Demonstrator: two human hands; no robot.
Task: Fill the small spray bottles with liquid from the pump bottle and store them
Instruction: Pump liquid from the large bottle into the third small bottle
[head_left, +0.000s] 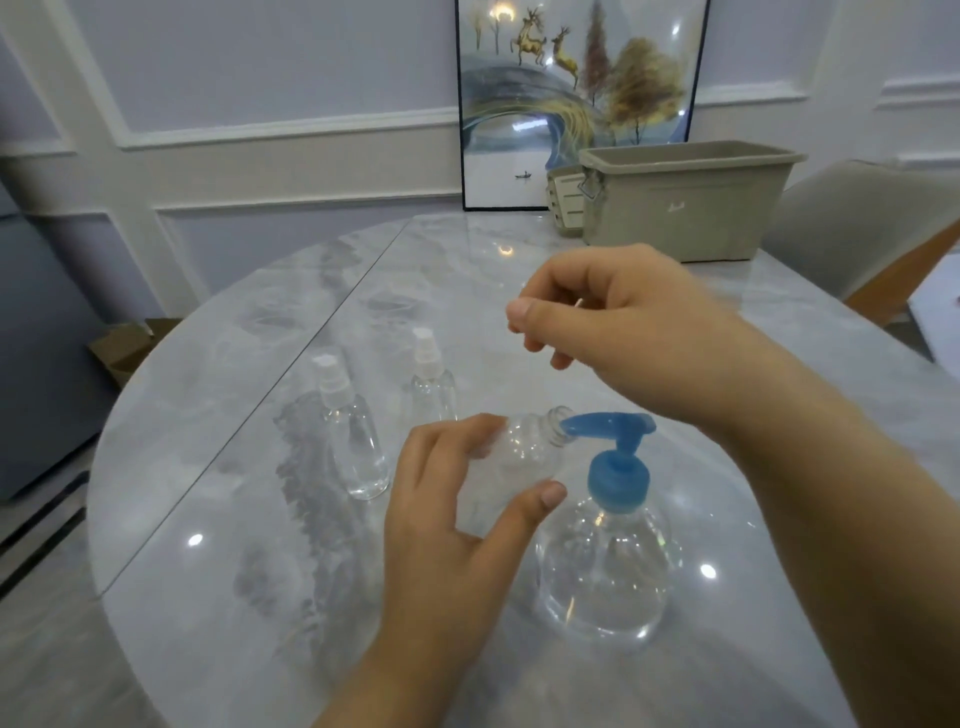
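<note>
Uncapped bottle (524, 457) tilted at blue pump (613, 431)

Even, soft indoor light w/ a cool bluish cast; bright enough, no dark corners. Glossy tabletop (218, 467) throws back small round glare spots near front left, front right & farther back, so lamps sit overhead. Glass of the picture (582, 104) shows bright glints too, top left & upper right. Shadows faint & diffuse, only weak smudges under the bottles (353, 436). Right hand (613, 306) smeared by motion blur, fingertips soft; left hand (467, 499) a bit sharper. Overall slightly soft, compressed look. Wide-angle distortion: wall mouldings & tabletop edge bow toward frame edges, forearms stretched at bottom.
</note>
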